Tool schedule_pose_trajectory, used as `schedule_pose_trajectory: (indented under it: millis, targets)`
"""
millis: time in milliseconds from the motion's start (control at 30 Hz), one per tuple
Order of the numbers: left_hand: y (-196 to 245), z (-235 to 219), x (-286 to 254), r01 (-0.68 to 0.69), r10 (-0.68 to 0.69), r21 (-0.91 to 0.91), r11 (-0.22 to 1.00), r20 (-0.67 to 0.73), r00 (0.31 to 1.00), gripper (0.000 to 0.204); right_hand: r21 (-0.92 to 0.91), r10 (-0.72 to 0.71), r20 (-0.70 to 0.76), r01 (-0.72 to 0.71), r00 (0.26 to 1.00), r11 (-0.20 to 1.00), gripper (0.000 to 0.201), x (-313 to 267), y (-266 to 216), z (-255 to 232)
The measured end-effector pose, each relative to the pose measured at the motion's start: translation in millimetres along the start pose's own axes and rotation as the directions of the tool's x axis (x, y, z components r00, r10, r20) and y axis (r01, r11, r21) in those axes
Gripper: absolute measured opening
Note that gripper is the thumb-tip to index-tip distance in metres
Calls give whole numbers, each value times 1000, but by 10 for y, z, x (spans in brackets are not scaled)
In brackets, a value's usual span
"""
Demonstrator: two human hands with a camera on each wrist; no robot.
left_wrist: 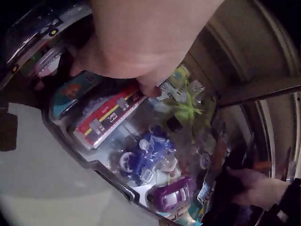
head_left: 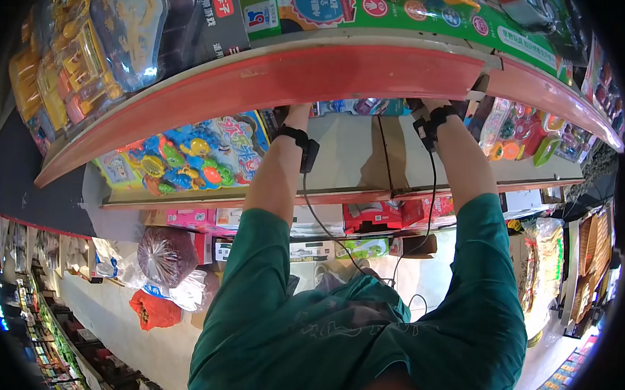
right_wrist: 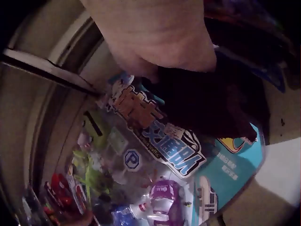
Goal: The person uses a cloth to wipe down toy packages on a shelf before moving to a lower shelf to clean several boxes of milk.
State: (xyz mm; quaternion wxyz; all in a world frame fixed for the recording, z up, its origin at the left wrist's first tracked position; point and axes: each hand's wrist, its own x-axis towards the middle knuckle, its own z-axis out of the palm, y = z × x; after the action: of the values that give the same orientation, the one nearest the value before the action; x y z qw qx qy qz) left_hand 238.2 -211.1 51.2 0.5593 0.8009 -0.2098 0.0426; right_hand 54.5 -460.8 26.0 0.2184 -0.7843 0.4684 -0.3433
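A clear blister pack of toy vehicles lies on the lower shelf, partly hidden under the upper shelf's red lip. Through its plastic show a red bus and a purple car; a teal printed card borders it. My left hand grips the pack's end by the bus, with the thumb over its face. At the opposite end my right hand holds the pack, its fingers mostly lost in shadow. In the head view the upper shelf covers most of both hands.
The red-edged upper shelf overhangs my wrists and carries boxed toys. A colourful toy pack lies left of my left arm, and more packaged toys are at the right. Cables hang from the wrist cameras. Boxes stand below the shelf.
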Motion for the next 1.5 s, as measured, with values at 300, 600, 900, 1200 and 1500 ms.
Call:
schedule_pose_trajectory:
  millis: [300,600,900,1200,1500]
  targets:
    - [-96,33,-267,-146,143,80,986,37,989,42,207,-78,-123,103,989,973,38,-132,-52,-39]
    - [139,-1268,-1190,-51,184,-438,897,266,946,29,930,-15,261,-247,965,272,34,-1226,-824,-801]
    - [-1270,-3139,-945,-143,103,-113,983,-303,948,28,770,-206,542,-384,814,509,30,-2137,-1119,-659]
    - [-2362,-4272,-515,88,-190,-208,974,-546,816,41,725,-411,495,-103,765,681,36,-2669,-1755,-242]
    - [-2612,-4584,-107,244,-319,-243,939,-349,881,57,604,-360,599,-108,715,790,64,-2955,-2097,349]
